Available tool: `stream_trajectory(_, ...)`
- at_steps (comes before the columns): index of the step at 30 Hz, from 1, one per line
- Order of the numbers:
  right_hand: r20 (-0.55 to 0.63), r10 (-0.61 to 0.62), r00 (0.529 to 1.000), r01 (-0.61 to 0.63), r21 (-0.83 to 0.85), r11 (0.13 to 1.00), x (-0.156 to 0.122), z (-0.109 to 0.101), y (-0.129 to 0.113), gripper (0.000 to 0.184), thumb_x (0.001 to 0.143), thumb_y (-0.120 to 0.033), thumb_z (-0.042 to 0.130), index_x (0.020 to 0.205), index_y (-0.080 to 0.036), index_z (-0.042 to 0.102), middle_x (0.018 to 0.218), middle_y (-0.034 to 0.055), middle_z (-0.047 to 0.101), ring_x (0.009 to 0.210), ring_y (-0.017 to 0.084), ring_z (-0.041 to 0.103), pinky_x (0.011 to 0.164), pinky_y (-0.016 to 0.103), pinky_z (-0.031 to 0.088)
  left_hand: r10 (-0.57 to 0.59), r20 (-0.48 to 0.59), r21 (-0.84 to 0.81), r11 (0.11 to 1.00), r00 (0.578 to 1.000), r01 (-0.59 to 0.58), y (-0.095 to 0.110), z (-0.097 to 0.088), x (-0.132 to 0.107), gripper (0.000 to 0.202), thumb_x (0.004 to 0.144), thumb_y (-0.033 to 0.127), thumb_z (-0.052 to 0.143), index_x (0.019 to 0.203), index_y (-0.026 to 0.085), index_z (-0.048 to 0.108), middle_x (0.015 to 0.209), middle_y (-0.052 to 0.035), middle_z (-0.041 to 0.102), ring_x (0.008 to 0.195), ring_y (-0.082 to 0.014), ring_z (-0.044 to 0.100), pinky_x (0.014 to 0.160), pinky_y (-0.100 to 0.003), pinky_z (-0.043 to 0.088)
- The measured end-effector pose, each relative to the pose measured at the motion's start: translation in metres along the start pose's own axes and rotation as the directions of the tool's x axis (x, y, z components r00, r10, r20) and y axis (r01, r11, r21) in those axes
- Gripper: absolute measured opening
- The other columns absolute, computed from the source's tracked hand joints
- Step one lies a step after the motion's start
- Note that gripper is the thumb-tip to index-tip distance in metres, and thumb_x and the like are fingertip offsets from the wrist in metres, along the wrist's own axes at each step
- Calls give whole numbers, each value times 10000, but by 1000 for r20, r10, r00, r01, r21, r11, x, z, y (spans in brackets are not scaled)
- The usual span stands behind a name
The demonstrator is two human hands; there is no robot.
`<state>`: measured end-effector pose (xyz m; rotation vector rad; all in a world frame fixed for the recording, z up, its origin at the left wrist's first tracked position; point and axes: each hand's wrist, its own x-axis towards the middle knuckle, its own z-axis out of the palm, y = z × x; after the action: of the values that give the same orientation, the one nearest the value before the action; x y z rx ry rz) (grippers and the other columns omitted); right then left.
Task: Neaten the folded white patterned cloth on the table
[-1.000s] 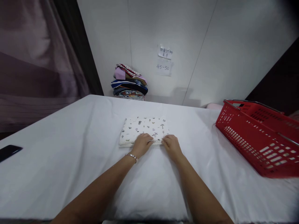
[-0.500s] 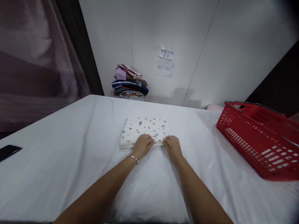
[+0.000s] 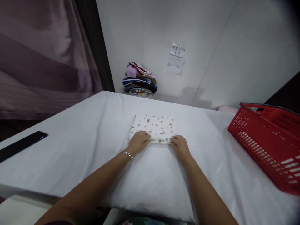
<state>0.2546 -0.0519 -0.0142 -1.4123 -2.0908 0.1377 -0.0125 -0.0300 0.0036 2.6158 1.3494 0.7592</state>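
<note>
A folded white cloth [image 3: 156,125] with small printed figures lies flat on the white-covered table [image 3: 93,137]. My left hand [image 3: 138,141], a thin bracelet on its wrist, grips the near left edge of the cloth with curled fingers. At the near right corner my right hand [image 3: 179,145] pinches the edge the same way. Both forearms reach in from the bottom of the view.
A red plastic basket [image 3: 269,147] stands at the table's right side. A pile of folded coloured clothes [image 3: 139,80] rests against the back wall under two paper notes [image 3: 176,59]. A black phone [image 3: 22,144] lies at the left edge. A mauve curtain hangs at the left.
My hands have moved apart along the near edge of the folded cloth, toward its two corners. The view has swung left, so everything sits further right in the frame.
</note>
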Motion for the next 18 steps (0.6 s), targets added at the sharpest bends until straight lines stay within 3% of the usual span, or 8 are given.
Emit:
stream_trajectory(9,-25,6,1000,-5,24,1000,-3,2,0,217,845,-217,506,957,-219,691,952,64,636,927,216,520,835,359,393,-174,-37,43,983,984,176,-51,-35,-44,228,841,304,488,985,226,647,1041,-57,628,1008,-216,528,880,-368,404)
stream_trajectory(18,-74,-28,997,31,31,999,-7,8,6,229,848,-256,493,948,-209,693,957,70,638,937,225,517,841,376,424,-346,-80,-43,938,935,344,-39,-31,-52,189,823,211,425,932,225,579,1007,-13,603,893,-153,574,761,-263,451)
